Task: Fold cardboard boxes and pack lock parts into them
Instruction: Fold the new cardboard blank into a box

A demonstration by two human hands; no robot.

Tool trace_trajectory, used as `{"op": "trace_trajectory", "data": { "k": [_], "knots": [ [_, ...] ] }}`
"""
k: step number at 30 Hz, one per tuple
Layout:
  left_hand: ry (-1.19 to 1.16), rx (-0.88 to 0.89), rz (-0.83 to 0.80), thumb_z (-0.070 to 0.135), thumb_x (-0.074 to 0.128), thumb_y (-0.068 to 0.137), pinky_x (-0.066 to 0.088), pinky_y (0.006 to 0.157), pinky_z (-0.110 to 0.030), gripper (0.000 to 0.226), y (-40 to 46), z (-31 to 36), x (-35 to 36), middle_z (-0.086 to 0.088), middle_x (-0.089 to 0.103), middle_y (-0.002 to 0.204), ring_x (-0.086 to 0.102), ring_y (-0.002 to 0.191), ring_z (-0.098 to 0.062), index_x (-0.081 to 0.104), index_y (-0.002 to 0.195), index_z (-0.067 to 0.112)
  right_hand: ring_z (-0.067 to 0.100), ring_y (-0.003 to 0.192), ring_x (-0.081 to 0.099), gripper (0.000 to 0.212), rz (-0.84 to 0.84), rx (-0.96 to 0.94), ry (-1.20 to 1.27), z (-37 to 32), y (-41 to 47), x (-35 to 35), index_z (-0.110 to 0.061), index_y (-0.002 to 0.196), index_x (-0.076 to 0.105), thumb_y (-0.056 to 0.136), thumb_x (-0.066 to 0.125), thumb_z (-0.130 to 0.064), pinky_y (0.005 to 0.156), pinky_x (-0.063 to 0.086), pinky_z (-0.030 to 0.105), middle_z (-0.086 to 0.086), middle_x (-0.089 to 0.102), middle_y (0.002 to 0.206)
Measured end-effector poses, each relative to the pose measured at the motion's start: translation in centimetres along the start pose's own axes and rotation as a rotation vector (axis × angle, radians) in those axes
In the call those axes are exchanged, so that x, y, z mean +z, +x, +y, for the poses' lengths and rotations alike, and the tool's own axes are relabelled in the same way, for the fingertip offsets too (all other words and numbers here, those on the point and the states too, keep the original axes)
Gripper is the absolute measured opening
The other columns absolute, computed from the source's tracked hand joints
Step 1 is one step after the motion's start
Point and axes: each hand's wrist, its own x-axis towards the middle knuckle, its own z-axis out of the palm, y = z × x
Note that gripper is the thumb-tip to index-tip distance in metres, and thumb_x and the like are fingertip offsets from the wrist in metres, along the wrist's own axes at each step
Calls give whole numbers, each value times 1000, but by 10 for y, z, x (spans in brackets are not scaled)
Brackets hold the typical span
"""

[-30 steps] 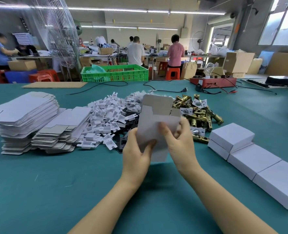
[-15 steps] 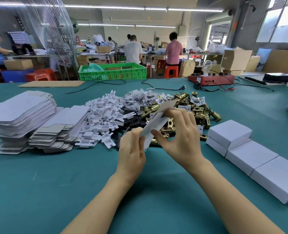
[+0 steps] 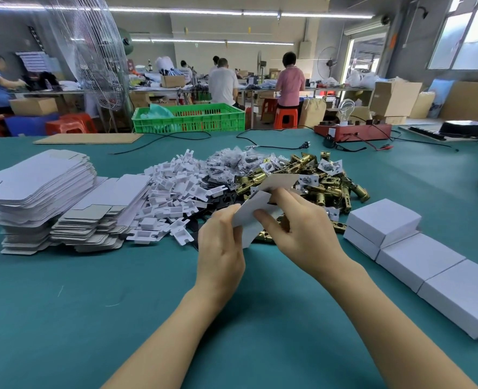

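Note:
A white flat cardboard box blank [image 3: 253, 209] is held between both hands above the teal table, tilted with its top leaning away from me. My left hand [image 3: 221, 245] grips its lower left edge. My right hand [image 3: 299, 228] pinches its right side, fingers over the face. Behind it lies a heap of brass lock latches [image 3: 327, 183], small bagged parts [image 3: 232, 162] and white plastic inserts [image 3: 176, 192]. Two stacks of flat blanks [image 3: 41, 189] stand at the left. Several folded white boxes [image 3: 417, 256] line the right.
The teal table [image 3: 92, 304] stretches in front of me. At its far edge are a green crate [image 3: 190, 119], a brown cardboard sheet [image 3: 89, 138], black cables [image 3: 271, 141] and a red device with a bulb [image 3: 352, 130]. People work at benches behind.
The blank was upright facing me; both hands have tipped it forward and lowered it, so it now shows nearly edge-on over the parts heap.

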Motion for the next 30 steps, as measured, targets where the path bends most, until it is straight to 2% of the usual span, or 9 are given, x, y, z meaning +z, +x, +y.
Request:
{"op": "trace_trajectory", "data": {
  "k": [4,9,12,15,18,21,24,27,30],
  "knots": [
    [24,-8,-43,11,58,89,48,88,-58,52,-2,3,-1,-20,59,122,58,107,-38,32,133,16,26,62,54,14,41,39,42,-4,1,-2,-4,90,63,90,65,-18,54,45,38,6,63,73],
    [116,-77,-48,47,60,76,47,92,-58,77,-3,10,1,-23,56,125,58,108,-43,28,135,11,30,56,60,20,164,84,81,-19,-2,2,-2,78,65,88,66,-19,51,47,42,10,63,61],
    [253,-189,-56,41,44,82,41,99,-54,79,-6,12,6,-28,51,130,46,118,-40,33,140,-10,33,55,63,23,194,119,129,-35,-10,12,-1,76,65,89,65,-20,49,49,43,12,64,59],
    [377,-221,-103,34,32,90,32,104,-49,69,-7,13,6,-35,44,136,31,119,-34,44,132,-21,33,56,65,25,232,148,174,-46,-14,18,-1,76,64,90,62,-22,46,49,42,12,64,59],
    [392,-192,-100,36,19,99,34,105,-47,70,-5,17,4,-36,47,132,36,118,-36,48,128,-22,28,52,62,25,285,83,73,-49,-13,16,-4,73,64,90,63,-22,43,46,37,7,60,56],
    [404,-186,-99,39,11,102,39,104,-45,75,-4,17,1,-35,51,128,53,115,-45,49,126,-21,25,51,57,27,301,0,-100,-50,-13,16,-10,72,64,92,58,-27,38,42,32,3,58,56],
    [404,-186,-82,39,13,102,41,103,-41,73,-2,15,0,-32,54,126,58,114,-44,51,126,-19,27,52,57,25,236,31,-171,-48,-12,16,-13,70,61,87,63,-32,40,34,24,2,59,57],
    [426,-129,-50,37,18,102,44,99,-40,69,-1,15,1,-29,59,123,62,111,-41,55,123,-17,30,55,59,27,140,95,-181,-44,-13,15,-16,74,61,84,64,-41,45,28,24,2,63,62],
    [387,-18,63,24,43,94,54,83,-36,47,1,13,3,-25,65,111,69,99,-36,63,111,-15,29,58,62,40,87,153,-238,-42,-13,13,-19,78,62,82,54,-58,46,28,26,-1,65,66]
  ]
}}
